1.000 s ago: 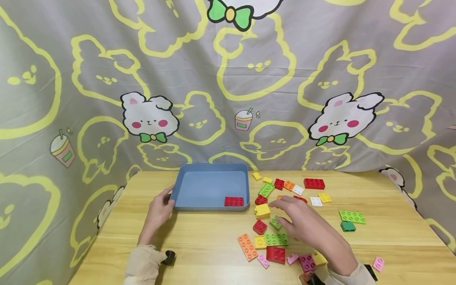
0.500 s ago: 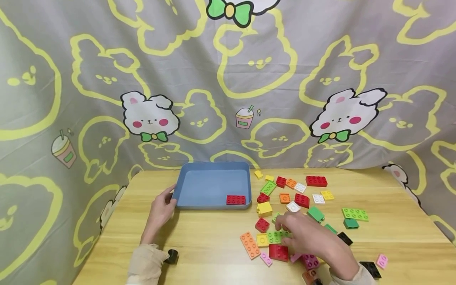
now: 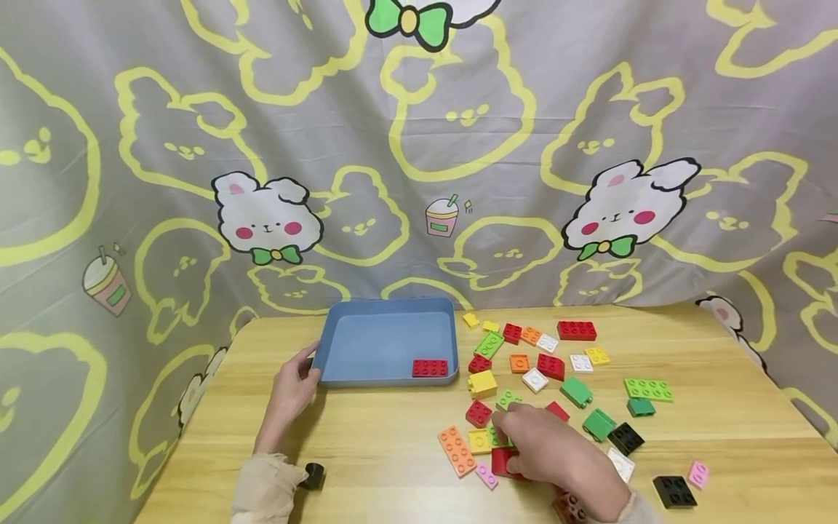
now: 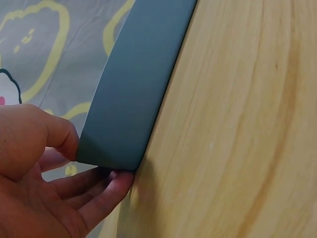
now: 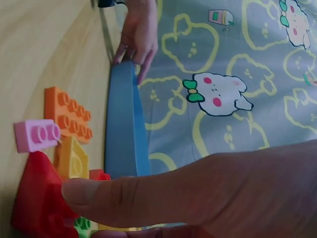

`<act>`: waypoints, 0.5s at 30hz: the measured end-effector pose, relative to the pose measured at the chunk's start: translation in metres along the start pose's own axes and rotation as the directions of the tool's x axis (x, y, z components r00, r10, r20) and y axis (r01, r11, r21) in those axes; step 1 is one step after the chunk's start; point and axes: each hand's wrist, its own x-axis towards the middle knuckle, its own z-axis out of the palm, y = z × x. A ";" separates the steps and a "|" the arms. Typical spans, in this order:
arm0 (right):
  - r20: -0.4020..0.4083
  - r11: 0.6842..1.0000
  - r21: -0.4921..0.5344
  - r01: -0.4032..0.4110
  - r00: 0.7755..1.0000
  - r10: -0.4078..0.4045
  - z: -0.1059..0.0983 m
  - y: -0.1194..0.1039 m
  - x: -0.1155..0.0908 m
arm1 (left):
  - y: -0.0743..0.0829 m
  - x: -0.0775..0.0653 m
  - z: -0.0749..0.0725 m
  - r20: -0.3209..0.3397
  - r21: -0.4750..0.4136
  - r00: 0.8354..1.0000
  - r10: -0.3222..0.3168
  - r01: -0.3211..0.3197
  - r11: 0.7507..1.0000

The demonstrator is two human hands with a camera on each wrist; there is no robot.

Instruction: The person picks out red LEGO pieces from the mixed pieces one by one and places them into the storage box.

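Observation:
My left hand (image 3: 294, 386) grips the front left corner of a blue tray (image 3: 366, 342). In the left wrist view, its fingers curl under the tray's end wall (image 4: 116, 144). A red eight-stud brick (image 3: 430, 368) lies in the tray's front right corner. My right hand (image 3: 556, 451) is low over the toy bricks, fingers bent by a light green brick (image 3: 496, 437) and thumb beside a red brick (image 3: 500, 462). In the right wrist view, the thumb overlaps that red brick (image 5: 39, 198); the fingertips are mostly hidden, so whether they pinch anything is unclear.
An orange plate brick (image 3: 457, 451), a yellow square brick (image 3: 480, 441) and a small pink brick (image 3: 487, 475) lie left of my right hand. Several more bricks spread over the table's right side, including a black one (image 3: 674, 492). A patterned curtain (image 3: 393, 240) hangs behind.
My right hand has moved down and toward me, from beside the yellow block to the light green and red bricks. My left hand keeps its hold on the tray.

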 end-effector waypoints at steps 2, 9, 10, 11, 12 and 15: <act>0.005 1.000 -0.022 0.011 1.000 -0.011 0.002 -0.002 0.001 | 0.000 -0.001 -0.001 0.000 -0.003 1.000 -0.001 0.001 1.000; 0.028 0.997 -0.083 -0.008 1.000 0.010 0.008 -0.008 0.005 | -0.001 0.001 0.000 -0.011 0.006 1.000 0.002 -0.002 1.000; 0.024 0.996 -0.085 -0.011 1.000 0.013 0.008 -0.009 0.005 | -0.002 0.002 0.000 -0.011 0.007 1.000 0.002 -0.002 1.000; 0.019 0.996 -0.086 -0.011 1.000 0.013 0.009 -0.009 0.005 | -0.002 0.002 0.000 -0.012 0.007 1.000 0.002 -0.002 1.000; 0.011 0.997 -0.083 -0.007 1.000 0.008 0.010 -0.009 0.005 | -0.002 0.001 0.000 -0.013 0.009 1.000 0.003 -0.003 1.000; -0.011 0.997 -0.080 0.015 1.000 -0.016 0.011 -0.008 0.004 | -0.002 0.001 0.000 -0.013 0.008 1.000 0.006 -0.005 1.000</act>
